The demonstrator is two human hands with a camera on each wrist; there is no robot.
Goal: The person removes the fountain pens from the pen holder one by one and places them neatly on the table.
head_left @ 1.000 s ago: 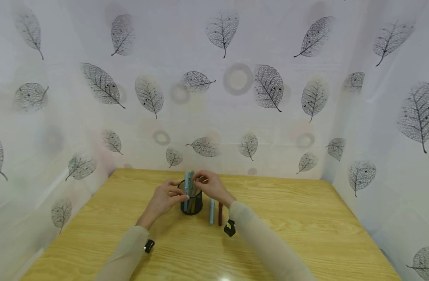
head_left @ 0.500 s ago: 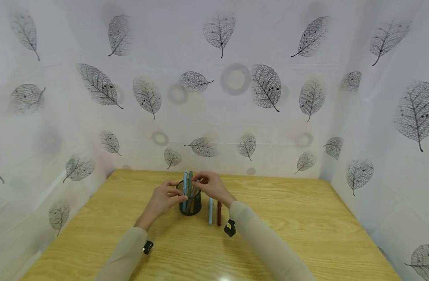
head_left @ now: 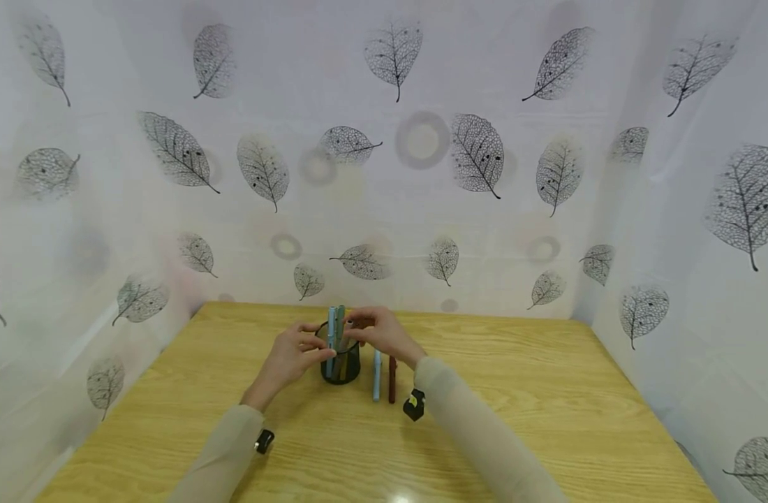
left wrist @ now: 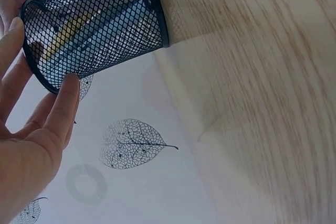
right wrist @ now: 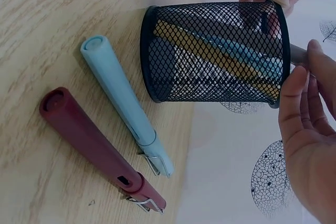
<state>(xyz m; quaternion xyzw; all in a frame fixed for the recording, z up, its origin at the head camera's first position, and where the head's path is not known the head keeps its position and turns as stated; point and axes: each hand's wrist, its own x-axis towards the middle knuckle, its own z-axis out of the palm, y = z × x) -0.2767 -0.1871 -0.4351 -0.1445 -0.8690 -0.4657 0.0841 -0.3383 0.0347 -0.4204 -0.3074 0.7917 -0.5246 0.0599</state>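
A black wire-mesh pen cup [head_left: 341,375] stands upright on the table, holding several pens. My left hand [head_left: 291,358] grips it around the rim, thumb at the front; in the left wrist view the fingers [left wrist: 65,100] lie on the mesh wall. My right hand [head_left: 384,337] is at the rim's right side, pinching a grey pen [right wrist: 298,54] between thumb and fingertips. Most of that pen is inside the cup, seen through the mesh. A light blue pen [head_left: 331,321] and a green pen [head_left: 341,316] rise above the rim beside it.
Right of the cup, a pale blue pen [right wrist: 118,90] and a dark red pen [right wrist: 92,140] lie side by side on the wooden table [head_left: 516,405]. A leaf-patterned white curtain [head_left: 384,209] surrounds the table's back and sides.
My right hand has shifted slightly, and the top of the grey pen now shows above its fingers. My left hand stays on the cup; the lying pens have not moved.
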